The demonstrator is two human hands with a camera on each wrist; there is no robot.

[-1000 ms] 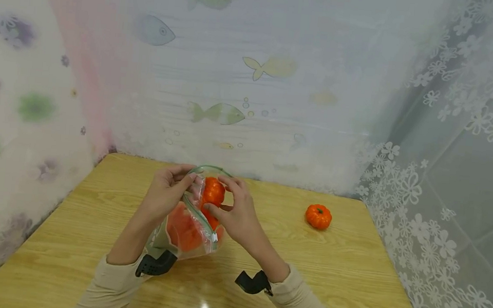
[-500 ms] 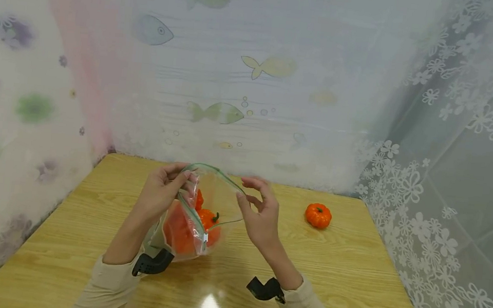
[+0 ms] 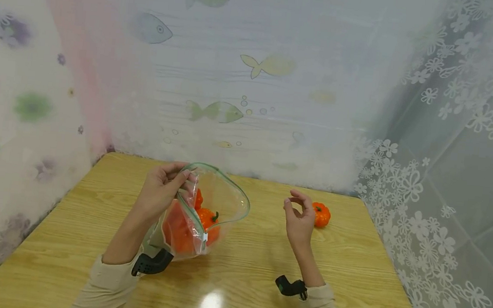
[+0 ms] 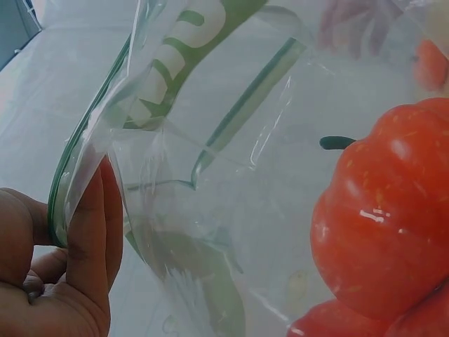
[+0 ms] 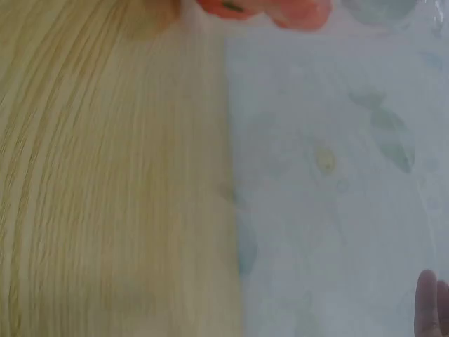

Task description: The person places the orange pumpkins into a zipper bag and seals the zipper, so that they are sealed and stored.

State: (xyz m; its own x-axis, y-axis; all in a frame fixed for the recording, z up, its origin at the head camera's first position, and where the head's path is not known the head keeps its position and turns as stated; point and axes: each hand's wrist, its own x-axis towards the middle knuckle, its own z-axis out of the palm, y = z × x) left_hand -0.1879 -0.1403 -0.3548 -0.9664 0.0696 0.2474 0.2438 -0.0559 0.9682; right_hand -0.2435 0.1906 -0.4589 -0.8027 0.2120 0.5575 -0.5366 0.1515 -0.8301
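Observation:
My left hand [image 3: 159, 193] pinches the rim of a clear zip bag [image 3: 233, 206] with a green seal and a white slider. Its mouth gapes open toward the right. Inside the bag lie several small orange toy pumpkins [image 3: 209, 219]; in the left wrist view one pumpkin [image 4: 386, 210] with a dark green stem shows close through the plastic. My right hand [image 3: 299, 222] hangs over the table, fingers loosely bent with nothing between them. Just beyond it another orange pumpkin [image 3: 321, 215] sits on the table, its left edge hidden by the hand. Only fingertips [image 5: 426, 309] appear in the right wrist view.
The wooden table [image 3: 244, 281] reaches back to a curtain [image 3: 275, 127] printed with fish. More patterned sheets hang along the left and right sides. The loose pumpkin lies near the table's right back corner.
My right hand has let go of a pumpkin in the bag, left the bag's rim and moved right toward the loose pumpkin. The left hand keeps its hold on the bag.

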